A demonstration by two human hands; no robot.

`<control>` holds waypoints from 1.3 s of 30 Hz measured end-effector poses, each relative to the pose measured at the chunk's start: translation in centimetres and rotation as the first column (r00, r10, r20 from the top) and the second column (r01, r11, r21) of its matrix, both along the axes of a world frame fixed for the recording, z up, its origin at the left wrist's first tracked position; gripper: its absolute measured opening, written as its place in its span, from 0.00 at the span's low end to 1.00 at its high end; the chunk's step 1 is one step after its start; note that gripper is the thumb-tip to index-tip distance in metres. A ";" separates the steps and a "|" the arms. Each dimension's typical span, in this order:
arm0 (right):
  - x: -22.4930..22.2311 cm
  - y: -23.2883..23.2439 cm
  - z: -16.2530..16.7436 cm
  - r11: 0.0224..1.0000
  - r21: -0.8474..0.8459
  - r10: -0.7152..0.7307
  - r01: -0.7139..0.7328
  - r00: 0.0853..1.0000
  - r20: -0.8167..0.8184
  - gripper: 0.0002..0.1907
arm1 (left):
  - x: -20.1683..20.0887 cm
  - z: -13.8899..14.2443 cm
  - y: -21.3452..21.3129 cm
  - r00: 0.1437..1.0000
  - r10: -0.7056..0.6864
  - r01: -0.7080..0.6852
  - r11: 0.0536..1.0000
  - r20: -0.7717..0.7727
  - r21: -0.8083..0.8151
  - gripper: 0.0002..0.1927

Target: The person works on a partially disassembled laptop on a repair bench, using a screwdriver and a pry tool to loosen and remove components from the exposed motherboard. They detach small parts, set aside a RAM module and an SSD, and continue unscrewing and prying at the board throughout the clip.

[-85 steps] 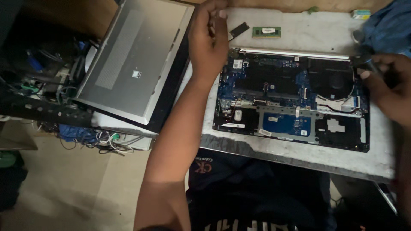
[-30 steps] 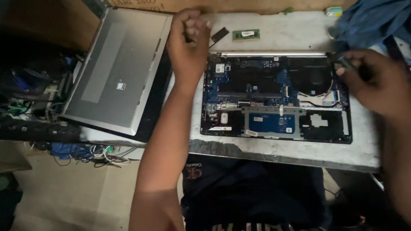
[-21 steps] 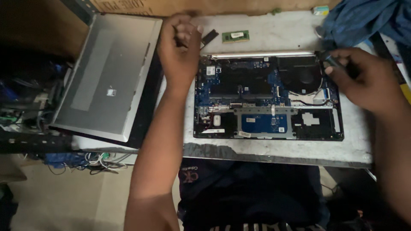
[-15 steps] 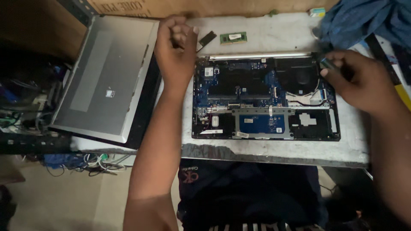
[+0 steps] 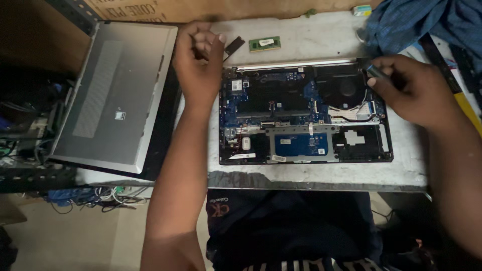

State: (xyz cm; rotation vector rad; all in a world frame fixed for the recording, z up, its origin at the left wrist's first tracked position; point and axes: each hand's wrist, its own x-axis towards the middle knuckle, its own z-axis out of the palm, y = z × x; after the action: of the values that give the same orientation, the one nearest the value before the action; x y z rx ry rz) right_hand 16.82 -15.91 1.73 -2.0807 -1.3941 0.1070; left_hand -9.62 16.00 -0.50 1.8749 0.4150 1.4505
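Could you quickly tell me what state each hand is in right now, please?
Left hand: curled closed beside the opened laptop; whether it holds anything cannot be told.
Right hand: closed around a thin dark tool.

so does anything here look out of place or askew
The silver bottom cover lies tilted, overhanging the table edge on the left. A loose green memory stick sits apart above the opened laptop.

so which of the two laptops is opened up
The laptop between the hands, its circuit board and fan bare. The silver laptop on the left is closed.
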 end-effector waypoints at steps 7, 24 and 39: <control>-0.1 -0.1 0.3 1.000 0.021 0.018 -0.019 0.999 0.037 0.16 | -0.1 -0.1 0.0 0.989 -0.119 0.123 0.992 0.085 -0.035 0.14; -0.2 -0.2 0.7 0.999 0.049 0.015 -0.019 0.997 0.078 0.17 | 0.0 -0.2 -0.2 0.983 -0.162 0.164 0.986 0.085 -0.010 0.18; -0.6 -0.5 1.2 0.994 0.102 0.027 -0.028 1.000 0.014 0.14 | -0.5 1.1 -1.7 0.951 -0.304 0.299 0.951 -0.059 -0.077 0.05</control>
State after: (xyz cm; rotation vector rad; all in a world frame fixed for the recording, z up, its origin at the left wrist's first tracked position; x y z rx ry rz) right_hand 16.22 -16.40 2.94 -1.9820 -1.4062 0.0335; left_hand -10.13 14.26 0.55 1.8463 0.1952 1.1561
